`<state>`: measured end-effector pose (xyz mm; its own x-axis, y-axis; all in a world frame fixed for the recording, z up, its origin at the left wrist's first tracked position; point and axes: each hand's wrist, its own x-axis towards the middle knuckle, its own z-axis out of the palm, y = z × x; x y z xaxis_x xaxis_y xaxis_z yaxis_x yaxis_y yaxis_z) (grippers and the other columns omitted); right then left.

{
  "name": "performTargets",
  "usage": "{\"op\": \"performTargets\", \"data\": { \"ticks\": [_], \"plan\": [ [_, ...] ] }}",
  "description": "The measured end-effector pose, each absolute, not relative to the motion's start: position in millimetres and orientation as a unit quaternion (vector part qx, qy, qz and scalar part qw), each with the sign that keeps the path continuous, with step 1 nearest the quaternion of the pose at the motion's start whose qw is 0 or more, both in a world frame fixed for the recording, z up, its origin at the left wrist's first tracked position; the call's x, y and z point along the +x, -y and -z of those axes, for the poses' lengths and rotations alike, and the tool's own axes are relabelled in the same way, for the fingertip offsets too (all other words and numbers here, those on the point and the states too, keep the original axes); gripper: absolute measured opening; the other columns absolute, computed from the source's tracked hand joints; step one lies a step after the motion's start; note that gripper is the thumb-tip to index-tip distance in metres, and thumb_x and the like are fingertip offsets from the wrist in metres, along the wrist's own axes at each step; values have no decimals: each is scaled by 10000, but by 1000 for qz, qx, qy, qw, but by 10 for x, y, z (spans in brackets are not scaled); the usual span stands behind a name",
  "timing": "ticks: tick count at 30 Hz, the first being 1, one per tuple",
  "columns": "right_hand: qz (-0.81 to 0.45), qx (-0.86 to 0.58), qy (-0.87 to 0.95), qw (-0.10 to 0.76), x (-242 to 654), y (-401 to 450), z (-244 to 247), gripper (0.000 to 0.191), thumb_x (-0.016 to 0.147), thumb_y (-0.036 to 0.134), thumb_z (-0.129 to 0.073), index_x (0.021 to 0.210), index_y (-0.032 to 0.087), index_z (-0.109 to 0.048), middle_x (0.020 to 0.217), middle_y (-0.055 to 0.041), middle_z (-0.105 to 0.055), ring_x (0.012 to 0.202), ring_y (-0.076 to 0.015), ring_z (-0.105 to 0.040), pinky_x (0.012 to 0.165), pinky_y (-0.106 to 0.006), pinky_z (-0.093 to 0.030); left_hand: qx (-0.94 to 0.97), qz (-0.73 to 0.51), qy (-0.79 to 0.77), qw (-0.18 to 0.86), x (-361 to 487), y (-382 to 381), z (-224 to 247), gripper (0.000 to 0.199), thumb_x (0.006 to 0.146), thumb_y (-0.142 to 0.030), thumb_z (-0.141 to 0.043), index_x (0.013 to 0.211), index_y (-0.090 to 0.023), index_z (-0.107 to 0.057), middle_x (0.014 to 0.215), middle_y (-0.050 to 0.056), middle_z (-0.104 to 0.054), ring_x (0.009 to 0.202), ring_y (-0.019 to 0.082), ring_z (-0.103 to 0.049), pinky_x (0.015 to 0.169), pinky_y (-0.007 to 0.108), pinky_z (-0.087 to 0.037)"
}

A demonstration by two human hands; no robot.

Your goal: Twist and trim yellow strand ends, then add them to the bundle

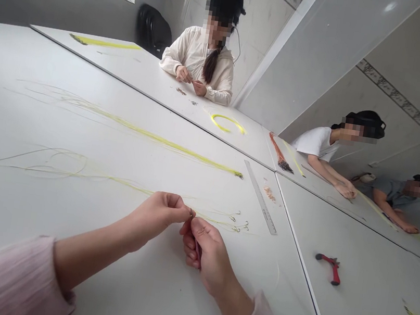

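My left hand (163, 219) is closed in a pinch at the centre, its fingertips meeting those of my right hand. A tiny dark piece at the fingertips is too small to name. My right hand (210, 249) is wrapped round a tool with a red handle (198, 253); most of the tool is hidden by the fingers. Just beyond both hands lie several small fish hooks (236, 229) tied to thin yellow lines (127, 183), which trail away to the left. Farther back is a bundle of yellow lines (157, 140) with dark hooks gathered at its right end.
A clear ruler (260, 196) lies to the right, with small copper-coloured pieces (269, 193) next to it. Red-handled pliers (329, 268) rest on the adjoining white table (305, 208). Across the tables, several people work near yellow and orange (279, 152) line bundles.
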<state>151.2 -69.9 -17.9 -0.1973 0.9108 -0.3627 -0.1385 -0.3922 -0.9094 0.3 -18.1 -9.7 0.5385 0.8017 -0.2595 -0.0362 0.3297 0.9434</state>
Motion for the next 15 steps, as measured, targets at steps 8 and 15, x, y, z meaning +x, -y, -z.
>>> {"op": "performTargets", "data": {
  "ticks": [8, 15],
  "plan": [
    [-677, -490, 389, 387, 1534, 695, 174, 324, 883, 447, -465, 775, 150, -534, 620, 34, -350, 482, -57, -282, 427, -207, -152, 502, -290, -378, 722, 4, 170, 94, 197, 725, -278, -574, 558, -202, -502, 610, -6, -602, 738, 185, -603, 830, 347, -427],
    [-679, -494, 390, 378, 1553, 697, 154, 329, 868, 462, -485, 766, 154, -540, 622, 34, -342, 491, -63, -263, 433, -211, -141, 500, -286, -382, 722, -9, 180, 28, 166, 708, -257, -571, 556, -205, -528, 604, -10, -618, 751, 189, -616, 846, 352, -426]
  ]
}}
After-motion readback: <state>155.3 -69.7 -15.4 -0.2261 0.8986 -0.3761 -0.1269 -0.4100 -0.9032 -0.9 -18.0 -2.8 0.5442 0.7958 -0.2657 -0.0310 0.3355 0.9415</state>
